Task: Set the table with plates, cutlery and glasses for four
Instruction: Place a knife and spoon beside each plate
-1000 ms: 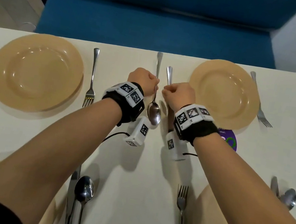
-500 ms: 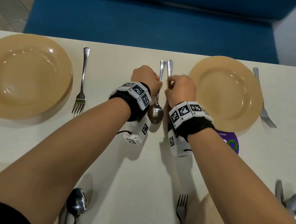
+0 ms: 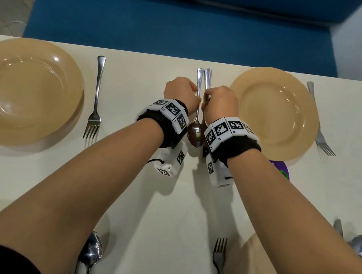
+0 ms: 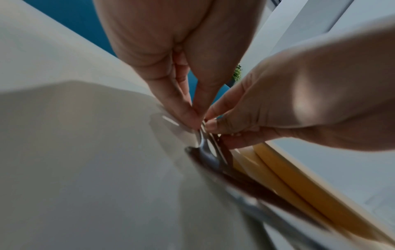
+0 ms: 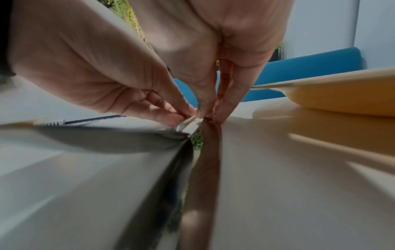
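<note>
Steel spoon and knife lie together on the tabletop left of the far plate (likely being aligned); left hand and right hand fingers pinch their handles.

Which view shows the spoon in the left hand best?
Head view: the spoon shows handle tip to bowl, pinched by the left hand, beside the knife in the right hand. Both wrist views show only blurred parts of it near the fingertips.
</note>
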{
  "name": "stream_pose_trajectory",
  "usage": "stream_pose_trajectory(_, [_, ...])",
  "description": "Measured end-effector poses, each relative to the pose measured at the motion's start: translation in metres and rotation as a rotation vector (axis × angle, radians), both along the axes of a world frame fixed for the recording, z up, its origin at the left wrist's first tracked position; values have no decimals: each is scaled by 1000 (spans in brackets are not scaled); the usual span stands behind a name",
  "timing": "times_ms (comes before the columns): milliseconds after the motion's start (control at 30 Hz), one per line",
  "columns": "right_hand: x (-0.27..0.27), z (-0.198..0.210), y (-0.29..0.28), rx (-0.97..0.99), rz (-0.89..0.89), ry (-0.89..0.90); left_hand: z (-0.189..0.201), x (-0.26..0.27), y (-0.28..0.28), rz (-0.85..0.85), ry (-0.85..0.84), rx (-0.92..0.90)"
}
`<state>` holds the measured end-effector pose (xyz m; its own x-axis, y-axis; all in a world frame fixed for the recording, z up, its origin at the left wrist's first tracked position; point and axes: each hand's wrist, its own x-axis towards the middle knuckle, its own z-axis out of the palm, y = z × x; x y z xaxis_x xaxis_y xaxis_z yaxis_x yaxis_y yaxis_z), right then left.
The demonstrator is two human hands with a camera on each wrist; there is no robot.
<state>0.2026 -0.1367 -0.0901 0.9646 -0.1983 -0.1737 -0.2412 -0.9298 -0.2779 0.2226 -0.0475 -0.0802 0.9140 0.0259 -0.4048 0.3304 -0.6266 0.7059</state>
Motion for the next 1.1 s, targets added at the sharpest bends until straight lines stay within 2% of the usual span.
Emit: stream_pose_trajectory(1100, [-3,4,-1,-24,9,25,0,-1,-6,-62,2,40])
